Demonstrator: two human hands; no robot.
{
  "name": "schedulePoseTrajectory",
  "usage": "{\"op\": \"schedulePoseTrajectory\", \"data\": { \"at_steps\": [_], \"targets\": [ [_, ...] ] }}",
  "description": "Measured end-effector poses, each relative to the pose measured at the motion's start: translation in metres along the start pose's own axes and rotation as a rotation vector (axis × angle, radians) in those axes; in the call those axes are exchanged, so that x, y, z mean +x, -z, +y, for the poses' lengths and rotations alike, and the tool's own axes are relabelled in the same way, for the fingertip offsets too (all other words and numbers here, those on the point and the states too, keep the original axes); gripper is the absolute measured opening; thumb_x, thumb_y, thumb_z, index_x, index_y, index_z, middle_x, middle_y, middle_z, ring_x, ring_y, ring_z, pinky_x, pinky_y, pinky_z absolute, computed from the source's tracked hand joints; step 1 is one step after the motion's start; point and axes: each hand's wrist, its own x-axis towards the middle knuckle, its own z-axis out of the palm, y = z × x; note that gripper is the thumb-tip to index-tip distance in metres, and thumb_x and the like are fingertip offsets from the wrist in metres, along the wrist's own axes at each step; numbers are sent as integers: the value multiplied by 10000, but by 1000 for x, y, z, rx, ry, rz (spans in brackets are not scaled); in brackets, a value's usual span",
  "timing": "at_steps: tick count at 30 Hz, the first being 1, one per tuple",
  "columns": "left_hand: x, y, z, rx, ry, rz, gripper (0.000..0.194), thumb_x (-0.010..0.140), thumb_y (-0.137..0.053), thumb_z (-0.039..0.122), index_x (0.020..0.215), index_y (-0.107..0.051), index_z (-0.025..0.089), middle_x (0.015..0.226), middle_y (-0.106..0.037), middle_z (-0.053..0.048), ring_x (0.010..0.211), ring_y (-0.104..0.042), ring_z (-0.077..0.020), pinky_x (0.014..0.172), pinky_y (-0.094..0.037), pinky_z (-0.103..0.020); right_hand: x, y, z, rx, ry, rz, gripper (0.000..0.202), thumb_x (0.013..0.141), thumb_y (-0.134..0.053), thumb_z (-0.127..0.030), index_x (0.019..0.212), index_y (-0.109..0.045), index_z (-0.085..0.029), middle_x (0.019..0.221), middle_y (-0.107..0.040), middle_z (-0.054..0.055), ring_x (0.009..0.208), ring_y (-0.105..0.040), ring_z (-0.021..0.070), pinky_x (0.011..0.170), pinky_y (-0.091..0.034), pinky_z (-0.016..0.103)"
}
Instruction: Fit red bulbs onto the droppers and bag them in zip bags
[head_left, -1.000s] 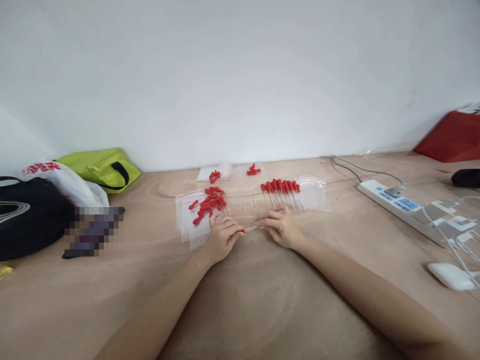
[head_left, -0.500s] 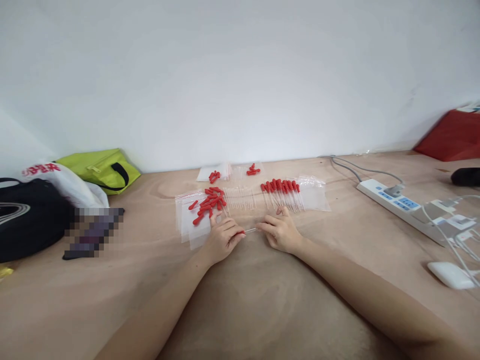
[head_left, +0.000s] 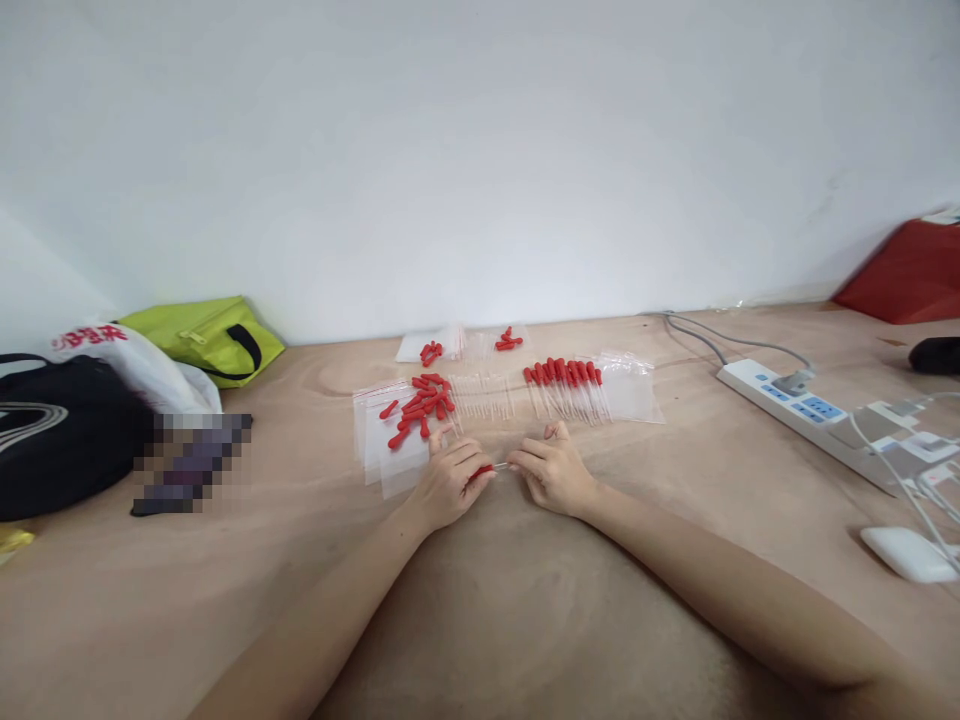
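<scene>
My left hand (head_left: 453,483) pinches a red rubber bulb (head_left: 482,471) at the middle of the table. From the bulb a thin clear tube (head_left: 502,465) runs right, its other end between the closed fingertips of my right hand (head_left: 553,470). Beyond my left hand, loose red bulbs (head_left: 427,402) lie heaped on clear plastic bags (head_left: 373,440). A row of thin clear tubes (head_left: 484,397) lies beyond the gap between my hands. Behind my right hand, several tubes with red bulbs on them (head_left: 566,375) lie side by side, next to another clear bag (head_left: 630,388).
Small bags with red bulbs (head_left: 431,352) lie near the wall. At the right are a white power strip (head_left: 780,400) with cables, a white case (head_left: 909,554) and a red bag (head_left: 904,275). Yellow-green (head_left: 214,335), white and black bags stand at the left.
My right hand has moved slightly left, closer to my left hand, and less of the tube shows between them. The whole view has shifted a little.
</scene>
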Motion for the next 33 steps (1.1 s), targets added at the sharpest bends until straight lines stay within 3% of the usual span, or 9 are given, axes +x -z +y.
{"op": "schedulePoseTrajectory", "data": {
  "at_steps": [5,10,13,15,17,20,23,27,33],
  "targets": [
    [1,1,0,13,2,9,177,851,-431,249,789,-589,203,770,-657,-13,825,-587,-165,989,-206,-435,4,2,-1,-10,17,-6,229,813,-393,-140,784,-618,-168,667,-576,15,596,-422,110,697,-212,323],
    [4,3,-4,71,44,27,173,857,-443,274,800,-598,222,767,-666,-4,871,-573,-184,993,-150,-467,11,11,-5,-163,82,-55,201,810,-416,-157,734,-602,-166,664,-571,39,698,-442,158,729,-210,351],
    [3,2,-9,121,112,86,133,841,-466,286,867,-581,224,850,-654,-26,892,-555,-202,966,-183,-471,13,15,-3,-219,68,-85,177,792,-438,-147,709,-593,-162,696,-588,59,741,-452,179,717,-210,353],
    [2,0,-13,149,201,142,145,808,-498,283,920,-550,206,906,-625,-59,899,-537,-224,904,-273,-448,14,16,4,-237,-55,-80,181,792,-443,-168,699,-597,-161,697,-600,67,738,-463,185,695,-212,347],
    [1,-3,-17,136,284,162,166,774,-520,265,919,-515,184,916,-590,-80,889,-521,-236,817,-355,-404,18,16,16,-249,-268,-48,203,801,-438,-204,694,-606,-163,710,-620,74,730,-481,188,685,-214,342],
    [1,-6,-19,74,325,117,123,763,-507,230,866,-473,174,873,-551,-72,845,-508,-221,738,-404,-352,28,11,38,-243,-600,9,223,807,-430,-253,713,-617,-175,715,-643,70,723,-516,195,703,-221,343],
    [2,-6,-18,25,307,55,51,782,-479,218,803,-461,174,813,-537,-53,786,-504,-198,705,-410,-326,41,1,55,-265,-790,30,239,809,-421,-301,763,-618,-174,701,-647,74,730,-543,217,720,-227,352],
    [2,-4,-17,26,302,35,109,794,-470,221,694,-454,180,755,-528,-36,727,-496,-180,671,-403,-310,54,-12,64,-313,-871,14,249,810,-407,-304,817,-600,-146,727,-650,107,708,-562,230,707,-226,356],
    [1,-4,-17,47,297,22,114,802,-472,221,699,-488,175,770,-550,-37,746,-506,-183,666,-400,-305,59,-17,64,-332,-897,-53,227,787,-406,-245,830,-591,-122,741,-653,128,702,-574,230,710,-214,363]
  ]
}}
